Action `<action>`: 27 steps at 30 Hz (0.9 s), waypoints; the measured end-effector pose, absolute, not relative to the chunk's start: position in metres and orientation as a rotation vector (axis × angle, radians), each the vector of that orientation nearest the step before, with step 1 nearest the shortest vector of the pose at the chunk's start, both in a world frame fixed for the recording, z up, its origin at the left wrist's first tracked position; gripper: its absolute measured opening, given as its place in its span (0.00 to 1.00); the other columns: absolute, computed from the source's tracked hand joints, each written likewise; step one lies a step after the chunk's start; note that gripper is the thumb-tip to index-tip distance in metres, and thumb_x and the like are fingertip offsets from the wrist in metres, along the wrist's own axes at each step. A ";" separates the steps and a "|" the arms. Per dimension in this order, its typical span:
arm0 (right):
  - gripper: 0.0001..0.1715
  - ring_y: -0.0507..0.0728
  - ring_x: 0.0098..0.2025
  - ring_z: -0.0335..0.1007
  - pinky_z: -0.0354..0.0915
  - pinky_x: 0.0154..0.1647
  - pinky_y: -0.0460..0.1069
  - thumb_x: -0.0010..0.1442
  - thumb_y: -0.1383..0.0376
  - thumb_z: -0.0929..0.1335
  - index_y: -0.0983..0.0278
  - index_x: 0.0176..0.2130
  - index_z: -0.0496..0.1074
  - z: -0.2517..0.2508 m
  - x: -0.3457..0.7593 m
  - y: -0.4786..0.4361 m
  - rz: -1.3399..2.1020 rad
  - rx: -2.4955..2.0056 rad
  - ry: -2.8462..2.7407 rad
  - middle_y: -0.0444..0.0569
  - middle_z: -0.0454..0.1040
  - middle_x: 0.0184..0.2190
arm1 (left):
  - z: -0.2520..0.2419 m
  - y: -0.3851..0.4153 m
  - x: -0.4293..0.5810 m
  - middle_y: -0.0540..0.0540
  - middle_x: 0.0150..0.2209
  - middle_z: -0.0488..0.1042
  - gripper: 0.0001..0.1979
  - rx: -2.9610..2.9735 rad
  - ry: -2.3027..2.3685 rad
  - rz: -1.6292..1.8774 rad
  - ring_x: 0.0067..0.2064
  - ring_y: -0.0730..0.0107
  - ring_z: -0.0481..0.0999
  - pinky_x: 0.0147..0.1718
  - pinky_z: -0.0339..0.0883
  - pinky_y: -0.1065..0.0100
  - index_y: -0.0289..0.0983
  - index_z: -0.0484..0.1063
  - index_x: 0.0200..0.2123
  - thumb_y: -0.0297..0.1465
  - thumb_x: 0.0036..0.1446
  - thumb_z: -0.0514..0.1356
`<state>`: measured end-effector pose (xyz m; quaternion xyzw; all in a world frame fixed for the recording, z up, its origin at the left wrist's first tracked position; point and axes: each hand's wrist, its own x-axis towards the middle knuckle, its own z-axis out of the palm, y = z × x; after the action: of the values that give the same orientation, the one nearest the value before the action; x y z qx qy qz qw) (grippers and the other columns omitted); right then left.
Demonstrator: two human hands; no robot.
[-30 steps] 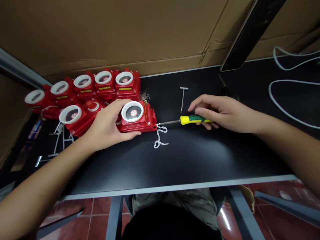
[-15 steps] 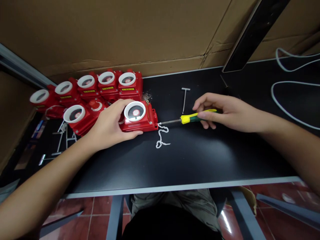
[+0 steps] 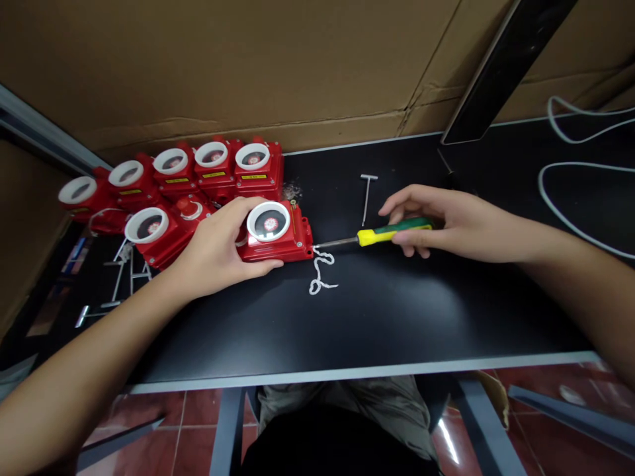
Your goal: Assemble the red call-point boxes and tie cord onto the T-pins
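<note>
My left hand (image 3: pixel 223 241) is closed around the left side of a red box (image 3: pixel 280 250) with a white-ringed round window, which rests on the table. In my right hand (image 3: pixel 426 221) is a screwdriver (image 3: pixel 391 231) with a yellow and green handle, lying nearly level. Its tip meets the lower right edge of the red box, where a small metal chain (image 3: pixel 323 259) begins. The chain trails in loops over the table. Exactly what the tip sits in is too small to make out.
Several similar red boxes (image 3: pixel 255 177) stand at the back left. A T-shaped metal tool (image 3: pixel 367 198) lies behind the screwdriver, and more such tools (image 3: pixel 119 271) lie at left. A white cable (image 3: pixel 546 192) curls at right. Cardboard (image 3: pixel 248 66) backs the black table (image 3: pixel 278 337).
The screwdriver's handle has turned about its axis, bringing its green side to the top. My right fingers have shifted slightly on it. The red box and my left hand stay in place.
</note>
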<state>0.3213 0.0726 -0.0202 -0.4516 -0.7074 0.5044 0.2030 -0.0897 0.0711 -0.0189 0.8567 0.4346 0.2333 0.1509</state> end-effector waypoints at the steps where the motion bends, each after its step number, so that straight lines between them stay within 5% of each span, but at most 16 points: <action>1: 0.38 0.55 0.30 0.77 0.72 0.28 0.52 0.67 0.36 0.79 0.58 0.59 0.75 -0.020 0.320 0.072 1.424 -1.256 -1.964 0.47 0.82 0.37 | -0.019 0.071 -0.090 0.39 0.65 0.85 0.38 2.463 1.245 0.667 0.63 0.41 0.88 0.67 0.83 0.45 0.44 0.76 0.67 0.51 0.59 0.79; 4: 0.36 0.54 0.27 0.73 0.69 0.28 0.52 0.76 0.33 0.69 0.59 0.59 0.77 -0.019 0.319 0.071 1.335 -1.265 -2.084 0.46 0.81 0.33 | -0.019 0.071 -0.089 0.38 0.65 0.85 0.38 2.469 1.229 0.672 0.63 0.41 0.88 0.67 0.83 0.45 0.43 0.76 0.67 0.50 0.59 0.79; 10: 0.31 0.66 0.52 0.82 0.80 0.52 0.60 0.59 0.39 0.83 0.55 0.51 0.83 -0.019 0.322 0.074 0.964 -1.203 -2.223 0.54 0.84 0.54 | -0.019 0.073 -0.091 0.39 0.64 0.86 0.38 2.463 1.241 0.675 0.62 0.39 0.88 0.67 0.83 0.43 0.45 0.77 0.66 0.51 0.58 0.79; 16: 0.39 0.56 0.29 0.78 0.74 0.28 0.53 0.65 0.35 0.79 0.57 0.60 0.76 -0.021 0.320 0.072 1.293 -1.252 -2.050 0.45 0.80 0.36 | -0.019 0.073 -0.091 0.40 0.64 0.86 0.38 2.455 1.248 0.681 0.62 0.39 0.88 0.67 0.83 0.44 0.45 0.77 0.66 0.51 0.58 0.79; 20: 0.37 0.54 0.24 0.71 0.67 0.27 0.52 0.75 0.33 0.70 0.58 0.62 0.78 -0.019 0.321 0.072 1.343 -1.279 -2.088 0.45 0.81 0.32 | -0.019 0.073 -0.091 0.40 0.65 0.86 0.38 2.450 1.240 0.673 0.62 0.40 0.89 0.66 0.84 0.45 0.45 0.77 0.66 0.51 0.58 0.79; 25: 0.36 0.67 0.52 0.82 0.77 0.47 0.59 0.57 0.37 0.84 0.55 0.54 0.84 -0.021 0.325 0.077 0.960 -1.214 -2.218 0.55 0.85 0.54 | -0.018 0.073 -0.091 0.39 0.64 0.86 0.38 2.464 1.235 0.684 0.62 0.39 0.89 0.67 0.84 0.44 0.44 0.77 0.67 0.51 0.58 0.79; 27: 0.34 0.67 0.51 0.82 0.77 0.47 0.60 0.58 0.38 0.83 0.55 0.53 0.84 -0.022 0.325 0.077 0.936 -1.212 -2.211 0.55 0.84 0.53 | -0.018 0.073 -0.091 0.39 0.64 0.86 0.38 2.467 1.244 0.676 0.62 0.38 0.88 0.67 0.84 0.42 0.44 0.77 0.67 0.51 0.58 0.79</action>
<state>0.3251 0.0768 -0.0219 -0.4391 -0.8012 0.3393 0.2241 -0.0913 0.0730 -0.0184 0.8578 0.4324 0.2350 0.1481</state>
